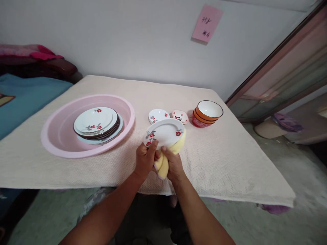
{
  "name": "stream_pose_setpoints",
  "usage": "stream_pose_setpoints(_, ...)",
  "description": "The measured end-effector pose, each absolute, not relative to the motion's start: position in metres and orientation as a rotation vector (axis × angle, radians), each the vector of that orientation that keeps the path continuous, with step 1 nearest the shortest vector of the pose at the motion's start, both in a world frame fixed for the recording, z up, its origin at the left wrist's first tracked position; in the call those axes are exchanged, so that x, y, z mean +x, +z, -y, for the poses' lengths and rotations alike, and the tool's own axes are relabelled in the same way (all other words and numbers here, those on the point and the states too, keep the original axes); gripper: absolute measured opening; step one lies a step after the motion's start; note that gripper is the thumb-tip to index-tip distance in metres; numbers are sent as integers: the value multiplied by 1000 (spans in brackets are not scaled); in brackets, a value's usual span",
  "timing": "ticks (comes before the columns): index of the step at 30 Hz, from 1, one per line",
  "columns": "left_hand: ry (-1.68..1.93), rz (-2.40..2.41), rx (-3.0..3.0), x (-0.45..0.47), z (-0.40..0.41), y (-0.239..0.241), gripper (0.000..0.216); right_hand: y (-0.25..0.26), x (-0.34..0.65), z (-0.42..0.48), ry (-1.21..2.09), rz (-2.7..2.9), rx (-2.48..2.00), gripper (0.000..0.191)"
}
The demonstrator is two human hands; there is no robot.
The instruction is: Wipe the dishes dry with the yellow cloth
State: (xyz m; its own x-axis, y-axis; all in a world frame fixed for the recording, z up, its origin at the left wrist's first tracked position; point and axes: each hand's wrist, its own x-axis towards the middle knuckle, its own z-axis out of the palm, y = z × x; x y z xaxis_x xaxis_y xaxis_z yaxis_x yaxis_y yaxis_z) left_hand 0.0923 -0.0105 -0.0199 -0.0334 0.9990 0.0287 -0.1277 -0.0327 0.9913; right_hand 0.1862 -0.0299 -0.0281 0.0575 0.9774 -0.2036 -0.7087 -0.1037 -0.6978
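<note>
My left hand point(145, 159) pinches the near rim of a white plate point(165, 132) with red flowers, held tilted above the table's front half. My right hand point(173, 164) is closed on a yellow cloth point(178, 145) that wraps under the plate's right side and bunches between both hands. Just left of the hands stands a pink basin point(60, 131) holding a stack of several flowered plates point(96, 123).
Behind the held plate lie a small round dish point(157, 115) and a small square dish point(180, 116). Stacked orange bowls point(208, 113) stand to their right. A cream cloth point(230, 163) covers the table. A pink note point(206, 23) hangs on the wall. A bed is at left.
</note>
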Motion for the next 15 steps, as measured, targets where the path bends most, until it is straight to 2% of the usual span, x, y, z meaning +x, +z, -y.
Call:
stream_pose_setpoints(3,1179,-1051,1049,101,12,-20,39,-28,194,31,1439,473,-828,25)
stream_pose_setpoints(7,1002,-985,983,101,8,-21,41,-29,207,29,1261,529,-903,45)
stream_pose_setpoints(9,977,-970,959,100,6,-23,39,-29,211,26,1228,541,-943,49)
stream_pose_setpoints(15,1016,-1057,1135,83,-4,-15,34,-34,233,18,1020,651,-1062,44)
